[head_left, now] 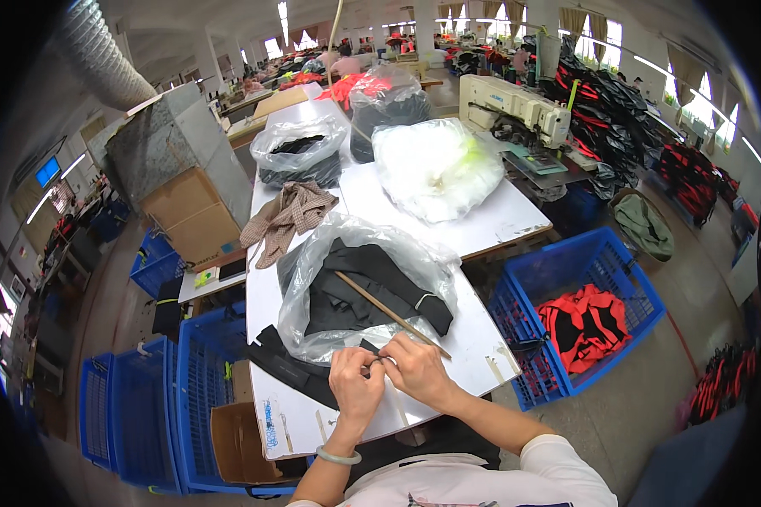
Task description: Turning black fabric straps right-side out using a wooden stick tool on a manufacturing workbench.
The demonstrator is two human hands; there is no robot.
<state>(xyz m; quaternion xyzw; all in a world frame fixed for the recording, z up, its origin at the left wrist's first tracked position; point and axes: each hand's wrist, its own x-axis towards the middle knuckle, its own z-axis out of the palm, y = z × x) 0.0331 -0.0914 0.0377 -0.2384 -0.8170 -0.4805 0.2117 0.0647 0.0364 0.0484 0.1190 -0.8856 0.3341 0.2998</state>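
Observation:
At the near edge of the white table (482, 329), my left hand (355, 389) and my right hand (417, 372) are close together, fingers pinched on a small dark piece of fabric (369, 346). Its exact kind is too small to make out. Just beyond my hands lies an opened clear plastic bag (309, 253) with folded black fabric pieces (347, 296) inside. A thin wooden stick (380, 306) lies slantwise across the bag, its near end close to my right hand. Black fabric strips (292, 369) rest left of my left hand.
A brown checked cloth (296, 215) and more plastic bags (435, 169) stand farther along the table. To the right, a blue crate (579, 380) holds red and black fabric; a sewing machine (511, 103) is behind it. Blue crates (135, 414) and a cardboard box (241, 444) are at left.

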